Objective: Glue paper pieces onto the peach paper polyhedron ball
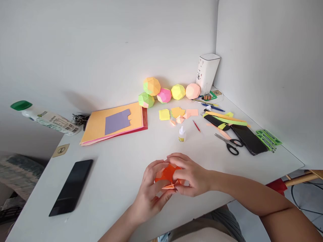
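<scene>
White walls meet in a corner behind a pale surface, where a small white plastic bottle with a pointed cap and a yellow label stands upright. On the near side of that bottle, slightly to its left, a bright orange, many-sided paper piece is held between the left hand and the right hand. The step in hand looks like bringing its folded edges together by fingertip. The next move, I judge, calls for light, even pressure along the fold, since thin paper could crease or slip out of line. The left fingers curl around the piece, thumb and forefinger close together at a paler orange folded flap. The right fingers arch over the other side in a narrow grip, thumb low beside the same flap. Because they cover much of the paper, I cannot tell whether one hand or both pinch the flap. Beyond the bottle lie loose yellow, orange and pink paper cutouts; to its right, metal scissors with black handles.
</scene>
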Demonstrator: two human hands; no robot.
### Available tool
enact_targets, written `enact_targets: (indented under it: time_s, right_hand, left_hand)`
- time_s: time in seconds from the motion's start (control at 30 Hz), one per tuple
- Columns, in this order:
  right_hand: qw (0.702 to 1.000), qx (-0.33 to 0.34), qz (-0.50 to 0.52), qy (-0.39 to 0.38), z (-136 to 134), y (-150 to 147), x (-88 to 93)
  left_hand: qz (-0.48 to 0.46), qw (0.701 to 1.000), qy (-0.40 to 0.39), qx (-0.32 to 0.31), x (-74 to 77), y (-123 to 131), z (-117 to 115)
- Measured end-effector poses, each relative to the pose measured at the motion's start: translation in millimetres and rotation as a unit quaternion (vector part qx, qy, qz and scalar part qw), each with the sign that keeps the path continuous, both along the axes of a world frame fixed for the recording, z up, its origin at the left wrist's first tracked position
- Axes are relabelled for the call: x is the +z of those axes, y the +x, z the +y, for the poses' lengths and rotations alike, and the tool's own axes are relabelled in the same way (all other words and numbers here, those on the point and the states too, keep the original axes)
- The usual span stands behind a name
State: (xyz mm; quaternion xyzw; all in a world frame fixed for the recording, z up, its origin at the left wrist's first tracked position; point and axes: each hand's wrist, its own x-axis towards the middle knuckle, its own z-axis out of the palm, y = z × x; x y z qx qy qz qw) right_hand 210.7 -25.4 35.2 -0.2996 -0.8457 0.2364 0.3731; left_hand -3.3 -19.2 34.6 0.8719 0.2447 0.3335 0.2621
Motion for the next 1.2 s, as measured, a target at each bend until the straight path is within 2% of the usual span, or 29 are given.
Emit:
enact_targets:
  time_s: [0.1, 0.27, 0.4, 0.47, 0.53, 0.6, 0.67, 0.77, 0.9, 1.03, 1.2]
  right_hand:
    - [1.0, -0.003, 0.02, -0.004, 1, 1, -0.2]
    - [1.0, -0.007, 0.013, -0.024, 0, 3, 1.9]
    - [0.998, -0.007, 0.059, 0.015, 2, 6, 7.0]
    - [0.991, -0.066, 0.102, 0.051, 5, 10, 10.0]
    - [0.969, -0.196, 0.136, 0.065, 9, 15, 11.5]
    - [0.929, -0.335, 0.155, 0.023, 13, 21, 9.8]
    - [0.897, -0.408, 0.158, -0.059, 19, 27, 4.0]
    - [0.898, -0.397, 0.113, -0.155, 29, 32, -10.7]
    - [0.907, -0.356, 0.056, -0.219, 41, 34, -29.3]
    - [0.912, -0.341, 0.029, -0.226, 52, 37, -37.4]
    - [0.916, -0.342, 0.018, -0.21, 64, 42, -44.3]
  left_hand:
    - [-0.005, 1.0, -0.016, 0.014, 2.0, 2, -3]
    - [-0.007, 0.999, 0.018, 0.049, 2.1, 5, -7]
    - [-0.027, 0.998, 0.029, 0.056, 0.7, 4, -8]
    - [-0.036, 0.997, 0.018, 0.069, 0.5, 3, -7]
    - [-0.047, 0.996, 0.003, 0.072, 0.0, 3, -4]
    - [-0.058, 0.996, -0.005, 0.074, -1.2, 4, -1]
    - [-0.066, 0.995, -0.012, 0.078, -3.6, 4, 1]
    - [-0.08, 0.992, -0.038, 0.088, -8.5, 3, 2]
    - [-0.103, 0.987, -0.076, 0.1, -11.5, 3, 3]
    - [-0.103, 0.987, -0.084, 0.093, -8.0, 4, 4]
    - [-0.083, 0.991, -0.03, 0.098, -2.7, 6, -1]
